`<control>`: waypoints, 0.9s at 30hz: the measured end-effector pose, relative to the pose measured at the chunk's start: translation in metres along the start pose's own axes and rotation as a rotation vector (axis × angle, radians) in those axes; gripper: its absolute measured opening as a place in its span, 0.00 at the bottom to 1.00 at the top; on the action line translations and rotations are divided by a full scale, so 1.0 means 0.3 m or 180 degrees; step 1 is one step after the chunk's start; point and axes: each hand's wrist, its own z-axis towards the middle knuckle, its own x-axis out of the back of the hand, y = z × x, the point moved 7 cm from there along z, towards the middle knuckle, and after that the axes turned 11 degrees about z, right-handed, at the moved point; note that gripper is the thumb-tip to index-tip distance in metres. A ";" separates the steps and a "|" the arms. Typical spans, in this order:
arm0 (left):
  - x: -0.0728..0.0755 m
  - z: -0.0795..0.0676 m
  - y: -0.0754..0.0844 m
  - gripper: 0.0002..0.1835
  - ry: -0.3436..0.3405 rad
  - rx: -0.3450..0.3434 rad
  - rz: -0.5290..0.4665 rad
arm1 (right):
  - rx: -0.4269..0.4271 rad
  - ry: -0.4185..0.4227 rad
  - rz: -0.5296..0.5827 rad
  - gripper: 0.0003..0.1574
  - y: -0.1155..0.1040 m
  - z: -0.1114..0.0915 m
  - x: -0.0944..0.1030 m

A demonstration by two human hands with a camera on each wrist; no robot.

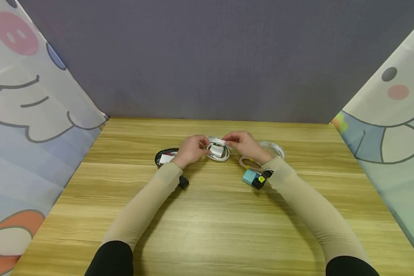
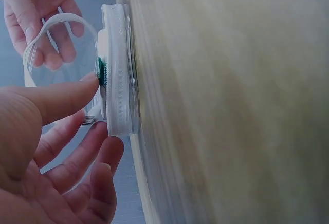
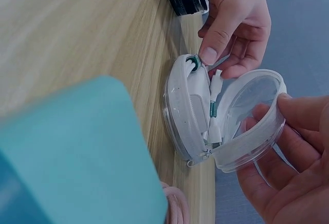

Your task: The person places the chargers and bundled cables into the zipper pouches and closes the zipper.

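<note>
A small round clear zip case (image 1: 218,153) with white trim rests on the table in front of both hands. In the right wrist view, its lid (image 3: 252,147) is swung up, with a white charger (image 3: 198,108) and a white cable (image 3: 214,100) with green ties inside. My right hand (image 1: 243,143) pinches the lid's rim between thumb and fingers. On the other side, my left hand (image 1: 192,148) grips the case's edge, thumb by a green tie (image 2: 102,72), fingers along the lower side.
Left of the hands lies a black-rimmed case (image 1: 156,158) with a white charger (image 1: 166,159). To the right are a teal charger (image 1: 250,176), a coiled beige-pink cable (image 1: 244,164) and another clear white-rimmed case (image 1: 276,147). A grey panel (image 1: 207,76) stands behind the table.
</note>
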 end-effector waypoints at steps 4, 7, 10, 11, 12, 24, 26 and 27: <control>0.000 -0.001 -0.001 0.14 -0.0025 0.0058 0.0002 | -0.0002 -0.0018 -0.0023 0.12 0.002 -0.002 0.000; 0.001 -0.003 -0.004 0.17 -0.0057 0.0100 -0.0087 | -0.0003 -0.0012 -0.0049 0.12 0.003 -0.002 0.001; 0.004 -0.005 -0.013 0.18 -0.0078 0.0143 -0.0231 | 0.0022 -0.0006 -0.0079 0.12 0.001 -0.003 -0.001; 0.005 -0.006 -0.016 0.18 -0.0076 0.0160 -0.0280 | 0.0027 -0.0004 -0.0079 0.12 0.000 -0.004 -0.003; 0.006 -0.007 -0.019 0.17 -0.0068 0.0177 -0.0320 | 0.0036 -0.0009 -0.0098 0.12 -0.002 -0.005 -0.006; 0.005 -0.010 -0.036 0.14 -0.0109 0.0263 -0.0633 | 0.0064 -0.0244 -0.0484 0.11 -0.001 -0.030 -0.084; 0.006 -0.011 -0.033 0.14 -0.0119 0.0252 -0.0596 | 0.0072 -0.0255 -0.0511 0.11 -0.001 -0.033 -0.090; 0.006 -0.012 -0.031 0.14 -0.0126 0.0243 -0.0581 | 0.0078 -0.0260 -0.0523 0.11 -0.002 -0.035 -0.092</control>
